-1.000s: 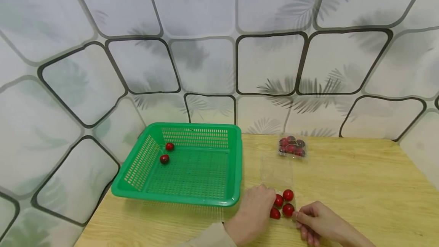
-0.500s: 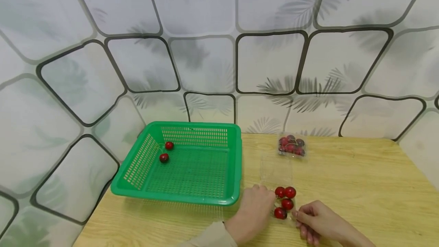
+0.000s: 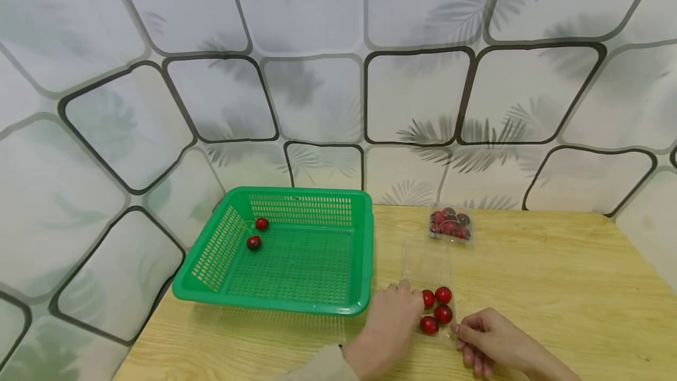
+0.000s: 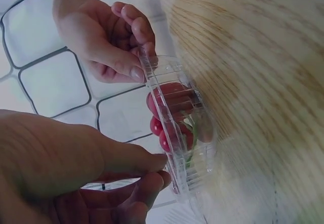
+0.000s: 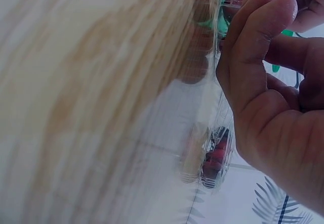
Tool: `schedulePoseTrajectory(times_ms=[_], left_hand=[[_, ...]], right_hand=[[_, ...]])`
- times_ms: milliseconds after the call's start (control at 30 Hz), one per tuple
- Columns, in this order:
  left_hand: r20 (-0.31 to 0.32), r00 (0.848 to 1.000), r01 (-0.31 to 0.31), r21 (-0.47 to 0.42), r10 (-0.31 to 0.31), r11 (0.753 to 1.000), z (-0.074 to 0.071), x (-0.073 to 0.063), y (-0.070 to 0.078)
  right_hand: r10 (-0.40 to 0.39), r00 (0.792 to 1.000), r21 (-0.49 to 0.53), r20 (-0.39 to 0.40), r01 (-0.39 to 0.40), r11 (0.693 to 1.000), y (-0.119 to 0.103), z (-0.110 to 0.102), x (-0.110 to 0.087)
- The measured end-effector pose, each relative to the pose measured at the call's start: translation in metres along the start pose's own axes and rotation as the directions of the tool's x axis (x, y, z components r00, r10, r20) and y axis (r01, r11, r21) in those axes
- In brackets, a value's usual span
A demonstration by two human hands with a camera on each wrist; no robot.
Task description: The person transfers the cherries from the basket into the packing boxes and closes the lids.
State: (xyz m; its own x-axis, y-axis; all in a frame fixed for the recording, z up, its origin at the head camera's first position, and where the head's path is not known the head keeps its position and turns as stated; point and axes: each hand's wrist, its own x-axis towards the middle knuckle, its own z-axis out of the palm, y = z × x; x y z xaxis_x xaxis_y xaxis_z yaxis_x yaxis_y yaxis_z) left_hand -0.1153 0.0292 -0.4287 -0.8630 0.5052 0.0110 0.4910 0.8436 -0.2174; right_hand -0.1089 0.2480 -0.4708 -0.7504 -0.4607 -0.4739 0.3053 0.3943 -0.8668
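Observation:
In the head view a clear plastic clamshell box (image 4: 174, 165) sits at the table's front, its lid (image 3: 426, 258) folded back behind it. Several red cherries (image 3: 443, 314) lie loose inside, and a green stem (image 4: 192, 135) shows through the wall. My left hand (image 3: 390, 315) pinches the box's left rim between thumb and fingers, hiding that side from above. Opposite it, my right hand (image 3: 492, 340) pinches the right rim near the front corner, its other fingers curled under. Both grips on the rim appear in the left wrist view.
Left of the hands stands a green slotted plastic basket (image 3: 296, 309) with two cherries (image 3: 254, 243) in its far left part. A second clear box (image 3: 451, 226) full of dark cherries is near the wall. The wood-grain table (image 3: 555, 275) meets a patterned wall (image 3: 412, 99).
Inside the box the cherries have rolled, first to the right and then back a little to the left. Both hands keep their hold on the rim, nearly in place.

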Motion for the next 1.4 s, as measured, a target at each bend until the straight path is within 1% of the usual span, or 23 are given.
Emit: schedulePoseTrajectory(times_ms=[133,233,300,400,533,633,667,767,867,900,967,1033,1067,1200,1300,1400], left_hand=[[0.001,0.999,-0.048,0.018,0.048,0.999,-0.004,-0.004,0.000],[0.009,0.994,-0.110,-0.007,0.110,0.994,-0.007,-0.008,-0.001],[0.001,0.987,-0.162,-0.028,0.162,0.986,-0.009,-0.010,-0.003],[-0.001,0.969,-0.246,-0.061,0.247,0.967,-0.011,-0.013,-0.007],[-0.018,0.938,-0.346,-0.098,0.346,0.933,-0.013,-0.018,-0.014],[-0.059,0.912,-0.410,-0.122,0.406,0.904,-0.014,-0.022,-0.020],[-0.081,0.901,-0.433,-0.124,0.426,0.893,-0.014,-0.023,-0.022],[-0.115,0.864,-0.502,-0.129,0.490,0.855,-0.016,-0.027,-0.029],[-0.131,0.826,-0.562,-0.120,0.548,0.818,-0.018,-0.030,-0.036],[-0.130,0.816,-0.576,-0.117,0.563,0.809,-0.020,-0.031,-0.039],[-0.143,0.799,-0.599,-0.107,0.584,0.793,-0.022,-0.034,-0.043],[-0.157,0.787,-0.613,-0.091,0.596,0.785,-0.024,-0.036,-0.047],[-0.164,0.784,-0.616,-0.091,0.599,0.782,-0.025,-0.037,-0.049],[-0.158,0.783,-0.619,-0.108,0.601,0.778,-0.028,-0.039,-0.056],[-0.159,0.780,-0.625,-0.155,0.605,0.765,-0.032,-0.041,-0.063],[-0.227,0.768,-0.638,-0.191,0.598,0.746,-0.034,-0.042,-0.071]], right_hand=[[0.004,1.000,-0.007,-0.001,-0.004,1.000,-0.001,0.000,-0.001],[0.011,1.000,-0.014,-0.004,-0.011,1.000,-0.001,0.000,-0.001],[0.009,1.000,-0.018,-0.003,-0.009,1.000,-0.001,0.000,-0.002],[0.003,1.000,-0.013,0.002,-0.003,1.000,0.000,0.000,-0.002],[-0.006,1.000,0.008,0.012,0.006,1.000,0.001,0.000,-0.002],[-0.010,1.000,0.017,0.012,0.010,1.000,0.002,0.000,-0.002],[-0.014,1.000,0.015,0.011,0.013,1.000,0.002,-0.001,-0.002],[-0.027,1.000,0.007,0.014,0.027,1.000,0.002,-0.001,-0.002],[-0.032,0.999,-0.003,0.020,0.032,0.999,0.002,-0.002,-0.002],[-0.029,0.999,-0.006,0.020,0.029,1.000,0.002,-0.003,-0.002],[-0.022,1.000,-0.008,0.020,0.023,1.000,0.003,-0.003,-0.002],[-0.018,1.000,-0.015,0.015,0.018,1.000,0.003,-0.003,-0.002],[-0.018,1.000,-0.019,0.012,0.018,1.000,0.003,-0.003,-0.002],[-0.022,1.000,-0.022,0.009,0.022,1.000,0.003,-0.002,-0.002],[-0.021,1.000,0.004,0.017,0.021,1.000,0.002,-0.002,-0.001],[-0.023,0.999,0.030,0.029,0.022,0.999,0.002,-0.001,-0.001]])
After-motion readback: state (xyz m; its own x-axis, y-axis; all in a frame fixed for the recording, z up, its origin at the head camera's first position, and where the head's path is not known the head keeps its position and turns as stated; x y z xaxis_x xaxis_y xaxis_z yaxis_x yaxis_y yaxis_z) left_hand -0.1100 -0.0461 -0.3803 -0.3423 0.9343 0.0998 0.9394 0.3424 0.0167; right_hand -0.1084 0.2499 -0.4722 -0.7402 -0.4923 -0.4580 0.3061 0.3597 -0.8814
